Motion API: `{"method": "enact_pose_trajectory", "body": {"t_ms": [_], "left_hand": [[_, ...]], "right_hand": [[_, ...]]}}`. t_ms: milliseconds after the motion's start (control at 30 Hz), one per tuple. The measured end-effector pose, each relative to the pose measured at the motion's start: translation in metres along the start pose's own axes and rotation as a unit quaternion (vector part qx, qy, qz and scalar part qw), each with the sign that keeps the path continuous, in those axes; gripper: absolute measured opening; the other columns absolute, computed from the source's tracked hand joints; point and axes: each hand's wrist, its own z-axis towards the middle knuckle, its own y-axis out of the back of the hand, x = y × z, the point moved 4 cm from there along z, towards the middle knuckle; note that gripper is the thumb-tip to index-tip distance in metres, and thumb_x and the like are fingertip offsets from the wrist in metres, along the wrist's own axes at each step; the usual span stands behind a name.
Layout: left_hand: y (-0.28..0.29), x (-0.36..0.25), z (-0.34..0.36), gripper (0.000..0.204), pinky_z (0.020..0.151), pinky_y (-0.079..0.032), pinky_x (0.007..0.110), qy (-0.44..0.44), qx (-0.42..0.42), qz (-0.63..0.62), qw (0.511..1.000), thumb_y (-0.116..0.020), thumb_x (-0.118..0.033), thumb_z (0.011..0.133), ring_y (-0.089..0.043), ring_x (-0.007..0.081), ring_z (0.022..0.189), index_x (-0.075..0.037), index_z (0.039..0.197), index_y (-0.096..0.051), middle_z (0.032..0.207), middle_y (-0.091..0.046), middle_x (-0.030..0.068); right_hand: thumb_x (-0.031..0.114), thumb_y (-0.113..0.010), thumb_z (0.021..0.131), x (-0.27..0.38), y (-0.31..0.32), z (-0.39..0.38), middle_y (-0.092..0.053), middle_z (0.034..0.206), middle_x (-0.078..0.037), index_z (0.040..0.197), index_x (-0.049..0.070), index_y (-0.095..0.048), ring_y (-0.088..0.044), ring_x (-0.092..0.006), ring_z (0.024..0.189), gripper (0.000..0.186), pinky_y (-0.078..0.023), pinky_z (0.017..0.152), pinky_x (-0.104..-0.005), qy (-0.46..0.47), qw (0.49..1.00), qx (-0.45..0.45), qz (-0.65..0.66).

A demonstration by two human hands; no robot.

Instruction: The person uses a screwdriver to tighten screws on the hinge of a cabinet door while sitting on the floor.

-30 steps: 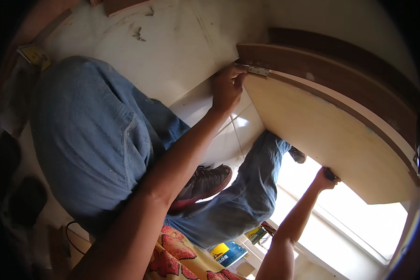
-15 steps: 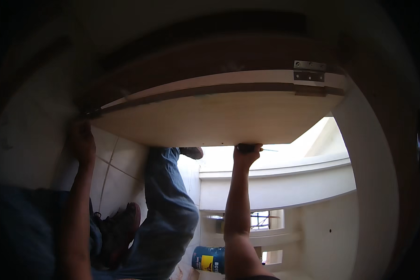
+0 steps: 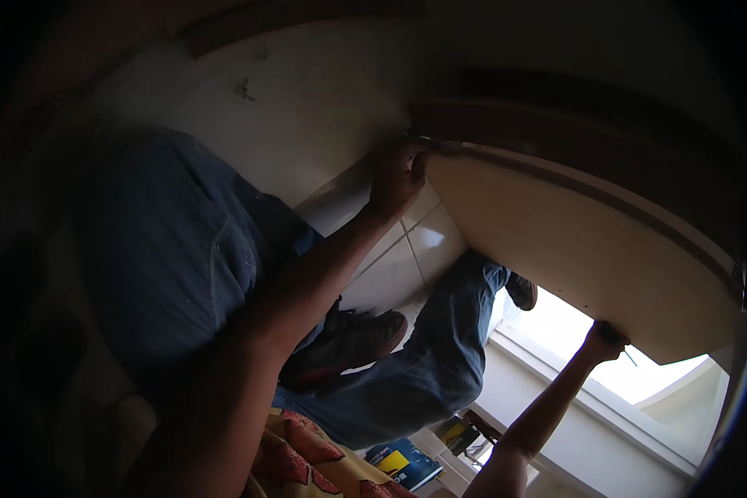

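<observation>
My left hand (image 3: 397, 176) grips the corner of a pale wooden panel (image 3: 573, 232), beside a metal hinge (image 3: 445, 148) on its upper brown edge. The panel hangs along a darker brown board (image 3: 573, 133). My right hand (image 3: 602, 345) is closed on a screwdriver with a dark handle (image 3: 612, 334) and thin shaft, held up against the panel's lower edge. The details at both fingertips are dim.
My bent jeans-clad legs (image 3: 166, 249) and dark shoe (image 3: 357, 336) lie by pale tiles (image 3: 390, 274) and a smudged white surface (image 3: 224, 91). A bright opening (image 3: 556, 315) is at right. A blue container (image 3: 402, 465) stands low in view.
The view turned level half a second ago and has swung back, and is darker than a second ago. Both hands stay on the panel; the screwdriver's shaft shows beside my right fist.
</observation>
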Motion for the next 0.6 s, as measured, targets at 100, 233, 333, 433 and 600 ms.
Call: {"method": "enact_pose_trajectory", "body": {"t_ms": [100, 233, 333, 433, 600], "left_hand": [[0.002, -0.012, -0.013, 0.013, 0.068, -0.053, 0.034, 0.09, -0.013, -0.013, 0.996, -0.065, -0.007, 0.095, -0.069, 0.0211, 0.076, -0.004, 0.108, -0.067, 0.082, -0.069, 0.0114], [-0.016, -0.026, -0.036, 0.029, 0.07, -0.054, 0.032, 0.188, 0.06, -0.058, 0.979, -0.064, -0.008, 0.096, -0.068, 0.0167, 0.075, -0.004, 0.125, -0.063, 0.082, -0.069, 0.0092], [-0.023, -0.034, -0.032, 0.029, 0.073, -0.055, 0.032, 0.214, 0.054, -0.092, 0.971, -0.063, -0.007, 0.097, -0.069, 0.0174, 0.077, -0.004, 0.126, -0.063, 0.084, -0.069, 0.0102], [-0.027, -0.035, -0.026, 0.027, 0.076, -0.057, 0.033, 0.211, 0.047, -0.107, 0.97, -0.063, -0.009, 0.098, -0.07, 0.0188, 0.08, -0.003, 0.124, -0.064, 0.087, -0.071, 0.012], [-0.035, -0.035, -0.025, 0.024, 0.078, -0.057, 0.034, 0.214, 0.008, -0.108, 0.971, -0.064, -0.014, 0.098, -0.072, 0.0213, 0.087, -0.002, 0.118, -0.069, 0.097, -0.074, 0.0149]], "right_hand": [[0.034, -0.08, 0.081, 0.012, -0.003, -0.012, -0.068, 0.107, -0.005, 0.107, 0.012, -0.063, -0.067, -0.0231, 0.099, 0.038, -0.062, 0.082, -0.0458, 0.234, 0.876, 0.002, -0.42], [0.023, -0.096, 0.06, 0.023, -0.033, -0.032, -0.07, 0.104, -0.007, 0.107, 0.004, -0.061, -0.07, -0.0216, 0.091, 0.062, -0.064, 0.085, -0.0407, 0.327, 0.664, -0.086, -0.667], [0.027, -0.083, 0.081, 0.023, -0.026, -0.029, -0.067, 0.113, -0.009, 0.109, 0.004, -0.06, -0.068, -0.0255, 0.101, 0.043, -0.062, 0.089, -0.0502, 0.191, 0.917, -0.088, -0.339], [0.028, -0.066, 0.097, 0.01, -0.029, -0.029, -0.063, 0.121, -0.011, 0.112, 0.005, -0.06, -0.063, -0.0301, 0.11, 0.029, -0.058, 0.091, -0.0605, 0.03, 0.995, -0.087, 0.036], [0.029, -0.063, 0.099, 0.011, -0.032, -0.028, -0.062, 0.123, -0.009, 0.114, 0.011, -0.061, -0.06, -0.0318, 0.115, 0.023, -0.051, 0.098, -0.0665, -0.027, 0.986, -0.107, 0.126]]}}
